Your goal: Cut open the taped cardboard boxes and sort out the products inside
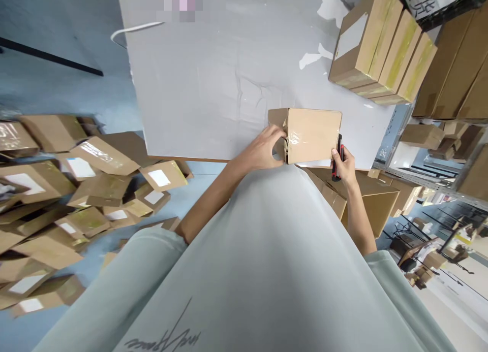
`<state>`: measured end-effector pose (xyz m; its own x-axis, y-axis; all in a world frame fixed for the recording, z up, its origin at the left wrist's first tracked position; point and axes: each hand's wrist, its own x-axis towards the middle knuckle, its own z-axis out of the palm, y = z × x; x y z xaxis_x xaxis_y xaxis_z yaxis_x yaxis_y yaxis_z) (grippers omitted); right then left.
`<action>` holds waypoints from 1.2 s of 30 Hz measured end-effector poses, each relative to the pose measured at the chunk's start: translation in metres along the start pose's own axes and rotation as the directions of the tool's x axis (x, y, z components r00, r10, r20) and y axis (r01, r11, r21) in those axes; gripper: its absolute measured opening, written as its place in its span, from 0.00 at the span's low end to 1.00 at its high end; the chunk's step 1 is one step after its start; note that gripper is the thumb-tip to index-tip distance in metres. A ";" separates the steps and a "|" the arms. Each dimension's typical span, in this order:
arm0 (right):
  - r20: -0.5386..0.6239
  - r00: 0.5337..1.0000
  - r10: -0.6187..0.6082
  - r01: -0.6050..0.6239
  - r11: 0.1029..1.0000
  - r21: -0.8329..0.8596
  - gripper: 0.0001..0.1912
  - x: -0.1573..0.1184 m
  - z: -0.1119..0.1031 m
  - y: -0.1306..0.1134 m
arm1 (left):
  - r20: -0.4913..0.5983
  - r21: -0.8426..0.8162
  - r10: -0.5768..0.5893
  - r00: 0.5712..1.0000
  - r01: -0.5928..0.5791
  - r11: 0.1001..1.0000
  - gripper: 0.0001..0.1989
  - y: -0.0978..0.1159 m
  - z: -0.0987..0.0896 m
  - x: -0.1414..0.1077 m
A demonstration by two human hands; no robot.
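A small brown cardboard box (314,136) stands at the table's near edge, close to my body. My left hand (269,148) grips its left side, the thumb low and the fingers higher up at the torn or dented corner. Clear tape glints on the face near that corner. In my right hand (345,164) is a red and black box cutter (337,161), held upright against the box's right edge. Whether its blade is out I cannot tell.
The grey-white table (183,98) spreads out ahead, with a white cable (137,28) at its left edge. Taped boxes (381,47) stand at the back right. Many cartons (102,189) lie piled on the left floor. An open carton (371,202) sits below the right edge.
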<state>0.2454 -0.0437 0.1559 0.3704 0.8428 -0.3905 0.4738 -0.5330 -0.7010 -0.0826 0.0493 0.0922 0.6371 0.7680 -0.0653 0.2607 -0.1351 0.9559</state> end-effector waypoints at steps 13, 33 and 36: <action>0.018 1.000 0.011 -0.011 1.000 0.006 0.32 -0.003 0.006 -0.006 | -0.148 0.000 -0.106 0.983 0.107 0.994 0.27 -0.006 0.000 -0.021; -0.065 0.986 -0.156 0.148 0.983 -0.105 0.22 -0.015 0.012 -0.004 | -0.067 0.430 0.162 0.985 -0.118 0.895 0.26 0.072 0.056 0.089; -0.043 0.976 -0.212 0.205 0.970 -0.126 0.21 -0.011 0.011 -0.002 | -0.072 0.489 0.146 0.987 -0.093 0.867 0.18 0.065 0.072 0.103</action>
<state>0.2317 -0.0509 0.1557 0.2954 0.9327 -0.2070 0.6369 -0.3537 -0.6850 0.0521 0.0750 0.1273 0.6145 0.7831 0.0956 0.5221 -0.4945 0.6949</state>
